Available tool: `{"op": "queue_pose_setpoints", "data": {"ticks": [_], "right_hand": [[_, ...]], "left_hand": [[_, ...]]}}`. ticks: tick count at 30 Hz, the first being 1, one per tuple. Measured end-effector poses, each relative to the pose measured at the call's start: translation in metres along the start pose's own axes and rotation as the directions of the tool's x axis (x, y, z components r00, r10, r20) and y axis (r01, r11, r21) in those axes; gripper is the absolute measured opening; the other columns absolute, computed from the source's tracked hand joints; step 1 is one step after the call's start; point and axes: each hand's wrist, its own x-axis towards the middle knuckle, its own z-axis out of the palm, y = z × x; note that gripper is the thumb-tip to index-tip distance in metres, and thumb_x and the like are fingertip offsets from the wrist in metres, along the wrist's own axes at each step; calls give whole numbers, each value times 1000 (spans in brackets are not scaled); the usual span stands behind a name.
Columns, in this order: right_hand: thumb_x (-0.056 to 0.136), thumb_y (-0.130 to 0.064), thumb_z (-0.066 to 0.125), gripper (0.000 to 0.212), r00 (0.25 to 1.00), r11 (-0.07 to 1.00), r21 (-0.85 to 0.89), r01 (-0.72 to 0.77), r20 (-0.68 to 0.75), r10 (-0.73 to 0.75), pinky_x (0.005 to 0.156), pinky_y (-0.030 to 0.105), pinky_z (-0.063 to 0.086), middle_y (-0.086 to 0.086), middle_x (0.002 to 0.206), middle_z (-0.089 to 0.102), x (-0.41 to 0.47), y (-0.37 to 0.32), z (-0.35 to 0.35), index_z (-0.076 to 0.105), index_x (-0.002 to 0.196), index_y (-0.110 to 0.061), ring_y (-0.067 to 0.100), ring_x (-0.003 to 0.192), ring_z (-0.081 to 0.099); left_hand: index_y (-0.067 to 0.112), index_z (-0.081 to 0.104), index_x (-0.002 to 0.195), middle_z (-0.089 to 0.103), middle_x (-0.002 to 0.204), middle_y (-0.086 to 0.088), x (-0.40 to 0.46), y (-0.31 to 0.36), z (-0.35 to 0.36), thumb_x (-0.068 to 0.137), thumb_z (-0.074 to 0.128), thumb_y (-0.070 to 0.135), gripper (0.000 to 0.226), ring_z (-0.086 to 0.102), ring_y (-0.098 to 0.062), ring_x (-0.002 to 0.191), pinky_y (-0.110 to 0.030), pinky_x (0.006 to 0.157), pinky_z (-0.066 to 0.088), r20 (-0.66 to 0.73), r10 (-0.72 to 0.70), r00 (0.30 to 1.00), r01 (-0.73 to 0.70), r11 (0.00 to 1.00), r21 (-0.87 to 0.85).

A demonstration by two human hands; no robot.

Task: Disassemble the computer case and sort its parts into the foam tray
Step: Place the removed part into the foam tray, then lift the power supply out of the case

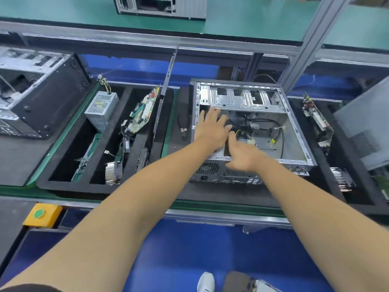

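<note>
The computer case lies open-side up, long axis left to right, with loose cables just beyond the right hand, the nearer one. Both hands' fingers are straight and holding nothing; the left hand reaches deeper. The foam tray lies well left of the fingers.

No text, brand or number could be read; the label on the power supply was too blurred.
</note>
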Motion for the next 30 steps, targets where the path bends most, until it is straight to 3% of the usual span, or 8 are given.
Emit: {"op": "queue_pose_setpoints", "data": {"ticks": [6,11,15,24,30], "right_hand": [[76,-39,70,75,999,1000,5,-24,28,24,47,34,35,3,71,53,0,2,0,17,125,-23,19,56,54],[84,-31,71,83,999,999,32,-22,47,21,45,30,29,4,69,56,-1,0,0,11,139,-13,16,55,53],[85,-28,70,76,999,999,34,-11,40,9,45,32,30,6,68,55,-2,0,0,19,136,-4,19,53,53],[86,-26,66,62,1000,1000,-8,15,23,-15,46,33,35,9,69,57,-1,2,4,22,126,-10,24,55,56],[84,-31,69,80,999,1000,24,-5,35,4,49,36,40,9,70,57,3,2,2,14,139,-15,25,59,58]], "left_hand": [[28,13,163,-12,171,-7,-1,3,-2,109,22,49,59,-19,-26,156,-51,126,-7,-1,-49,999,49,995,92],[32,11,164,-10,172,-7,4,2,1,106,27,50,63,-18,-25,157,-50,127,-7,10,-65,998,64,993,101],[33,8,164,-12,171,-6,4,2,0,103,29,47,66,-17,-25,157,-51,127,-7,-7,-68,998,69,992,104],[35,-2,164,-16,171,-7,3,4,-7,104,29,42,68,-18,-26,157,-51,127,-6,15,-54,998,52,992,119],[35,0,163,-17,170,-7,-9,12,-5,111,17,43,56,-20,-26,156,-50,127,-5,-21,-135,991,136,977,166]]}}
